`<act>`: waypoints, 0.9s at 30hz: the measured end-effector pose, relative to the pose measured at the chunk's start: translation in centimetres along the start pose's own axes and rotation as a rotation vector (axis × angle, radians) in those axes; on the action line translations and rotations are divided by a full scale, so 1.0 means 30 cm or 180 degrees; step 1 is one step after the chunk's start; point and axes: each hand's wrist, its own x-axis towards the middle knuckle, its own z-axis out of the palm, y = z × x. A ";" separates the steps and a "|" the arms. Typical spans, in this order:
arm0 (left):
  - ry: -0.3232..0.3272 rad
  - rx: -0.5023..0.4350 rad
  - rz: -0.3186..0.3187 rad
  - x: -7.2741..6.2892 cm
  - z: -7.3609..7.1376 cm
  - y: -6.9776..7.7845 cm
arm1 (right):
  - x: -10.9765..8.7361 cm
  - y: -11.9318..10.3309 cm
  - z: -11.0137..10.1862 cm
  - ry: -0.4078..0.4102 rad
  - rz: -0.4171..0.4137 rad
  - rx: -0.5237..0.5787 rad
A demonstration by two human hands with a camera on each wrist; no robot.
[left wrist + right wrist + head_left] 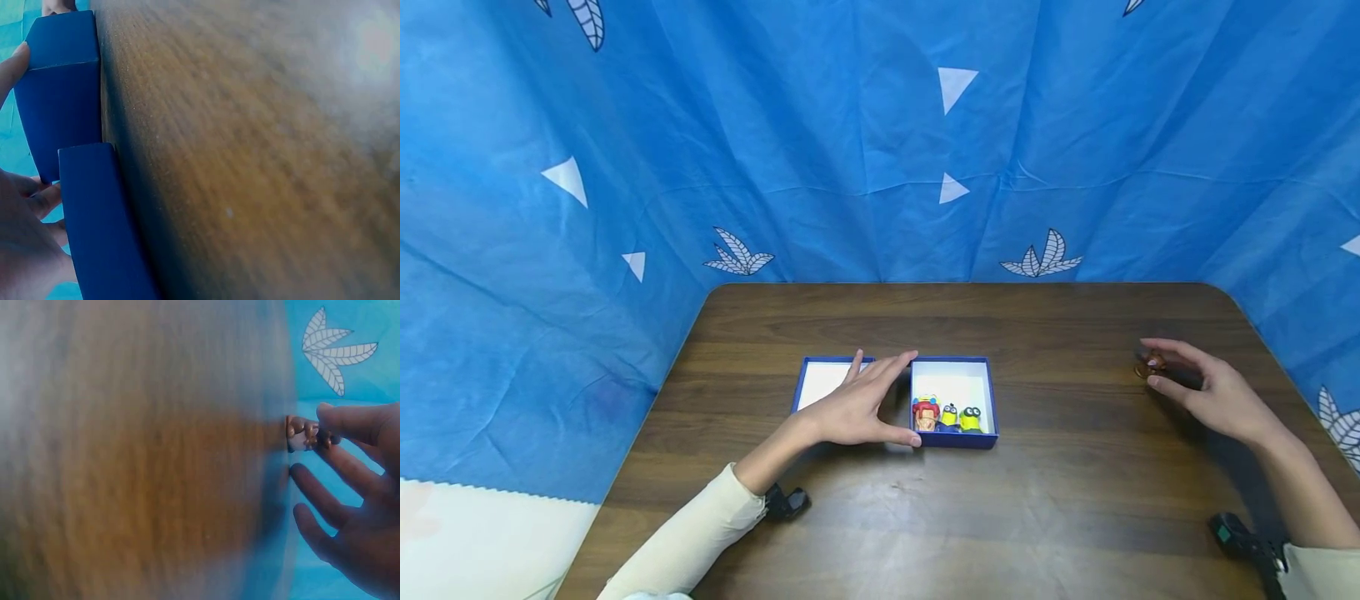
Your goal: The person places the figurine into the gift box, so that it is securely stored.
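My left hand (pixel 861 412) spans the left side of an open blue box (pixel 992 408) with a white inside. The thumb presses its front corner, and a fingertip touches its back corner. Inside, along the front wall, stand a red-and-tan figurine (pixel 926 413) and two yellow minion figurines, one (pixel 949 417) beside the other (pixel 972 419). Under my left forearm and hand lies a second blue-edged box part (pixel 820 382), partly hidden. Far to the right, my right hand (pixel 1217 396) pinches a small brown figurine (pixel 300 434) between thumb and finger; its base is at the tabletop.
The dark wooden table (pixel 1060 500) has a rounded far edge. A blue curtain (pixel 850 125) with white leaf and triangle prints hangs behind and along the sides. Black wrist cameras sit on the left wrist (pixel 786 503) and the right wrist (pixel 1236 537).
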 end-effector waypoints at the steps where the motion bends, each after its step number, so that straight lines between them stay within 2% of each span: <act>1: -0.0005 0.0003 0.0000 0.000 0.001 0.000 | 0.001 0.004 -0.001 0.0037 -0.0015 0.0026; 6: -0.0024 0.0034 -0.0019 0.002 -0.002 0.004 | 0.004 0.012 0.002 0.0167 -0.0040 0.0070; 14: -0.0024 0.0015 -0.0040 0.000 -0.001 0.007 | 0.010 0.002 0.014 0.0155 0.0081 -0.0269; 27: -0.0017 0.0018 -0.0064 -0.002 0.002 0.003 | 0.010 -0.005 0.016 0.0276 0.0026 -0.0212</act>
